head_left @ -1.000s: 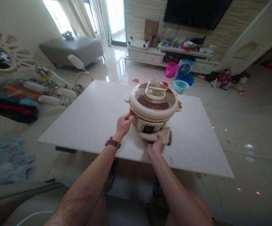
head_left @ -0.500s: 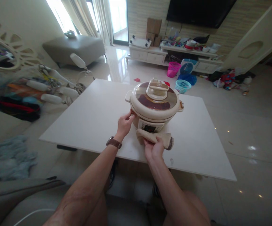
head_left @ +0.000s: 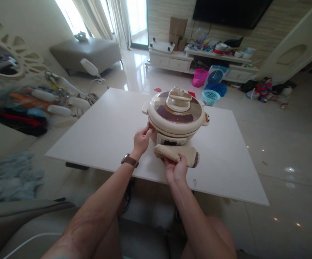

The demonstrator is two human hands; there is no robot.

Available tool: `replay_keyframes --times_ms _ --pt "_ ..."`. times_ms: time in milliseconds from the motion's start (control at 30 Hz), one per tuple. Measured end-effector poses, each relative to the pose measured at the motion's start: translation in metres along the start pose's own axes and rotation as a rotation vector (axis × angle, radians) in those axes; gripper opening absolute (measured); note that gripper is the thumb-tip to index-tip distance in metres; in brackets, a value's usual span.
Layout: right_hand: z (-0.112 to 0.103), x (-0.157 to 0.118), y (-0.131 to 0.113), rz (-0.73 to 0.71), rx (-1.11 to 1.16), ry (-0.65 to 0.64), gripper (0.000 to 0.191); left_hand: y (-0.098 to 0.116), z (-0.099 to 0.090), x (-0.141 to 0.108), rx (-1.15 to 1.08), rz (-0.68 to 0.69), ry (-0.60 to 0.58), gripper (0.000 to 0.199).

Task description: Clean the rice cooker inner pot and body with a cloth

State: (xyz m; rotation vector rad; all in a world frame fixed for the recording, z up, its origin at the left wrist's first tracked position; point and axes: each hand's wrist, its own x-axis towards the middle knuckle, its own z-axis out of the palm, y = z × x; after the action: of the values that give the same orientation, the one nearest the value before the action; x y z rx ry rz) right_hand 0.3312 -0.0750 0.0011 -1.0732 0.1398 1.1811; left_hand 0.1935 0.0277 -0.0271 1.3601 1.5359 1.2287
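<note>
A cream electric cooker (head_left: 161, 128) with a see-through lid (head_left: 158, 104), a thick top handle and a front control panel stands on the white table (head_left: 99, 126). My left hand (head_left: 142, 140) is at the cooker's left side, its fingers bent and pressed to the body just under the rim; the fingertips are partly hidden. In front of the panel, my right hand (head_left: 177, 169) grips a folded beige cloth (head_left: 189, 154) with a dark edge, thumb on the near side. The cloth touches or nearly touches the cooker's lower front and covers part of the panel.
Behind the table a turquoise basket (head_left: 210, 97) and a pink basket (head_left: 200, 77) stand on the floor, before a white TV cabinet (head_left: 166, 62). Lamp arms with white shades (head_left: 80, 103) lie close to the table's left edge. A grey bench (head_left: 88, 54) is farther back.
The cloth has shifted slightly up and to the left against the cooker's front, hiding more of the panel. My left hand keeps its place at the cooker's side.
</note>
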Motion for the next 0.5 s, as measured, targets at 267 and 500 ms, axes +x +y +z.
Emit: replay_keyframes --times_ms 267,500 --pt "0.010 0.010 -0.014 0.113 0.043 -0.030 0.019 -0.002 0.001 0.002 0.010 0.017 0.025 0.058" --pt "0.020 0.008 -0.046 0.122 0.024 -0.058 0.023 -0.003 0.009 -0.003 0.046 -0.005 0.046 0.057"
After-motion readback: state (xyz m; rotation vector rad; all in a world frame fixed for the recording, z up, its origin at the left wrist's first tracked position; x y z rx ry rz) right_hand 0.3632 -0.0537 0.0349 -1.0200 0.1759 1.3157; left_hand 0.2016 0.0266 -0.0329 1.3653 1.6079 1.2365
